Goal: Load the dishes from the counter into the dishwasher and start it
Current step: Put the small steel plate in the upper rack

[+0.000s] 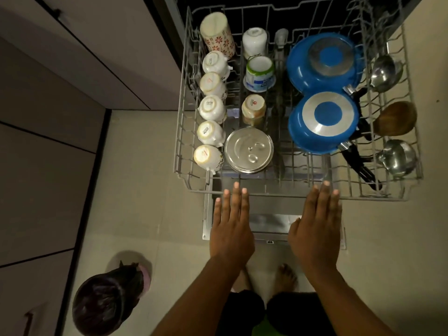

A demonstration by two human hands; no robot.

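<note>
The dishwasher rack (274, 193) is pulled fully out and looks close to full. Along its left side runs a row of upturned white cups (211, 110), with a floral tumbler (217, 36) at the back of that row. Down the rack's middle sit a white mug (254, 42), a plastic tub (260, 73), a small jar (253, 110) and, nearest its front rim, a steel lid (249, 150). Two blue pans (323, 90) lie bottom-up right of the middle, and at the rack's right edge rest two steel ladles (397, 157) with a wooden spoon (395, 118) between them.

The left hand (231, 221) and right hand (317, 219) reach to the rack's front rim, fingers straight and together, each grip flat and holding nothing. Whether the fingertips actually press the wire I cannot tell. The open dishwasher door (271, 221) shows below the rack, under the hands.

Loading of this rack seems done – the flat palms suggest it is about to be slid in. Left to do: push the rack home, shut the door, start the machine. The surface is out of view, so dishes may remain there
</note>
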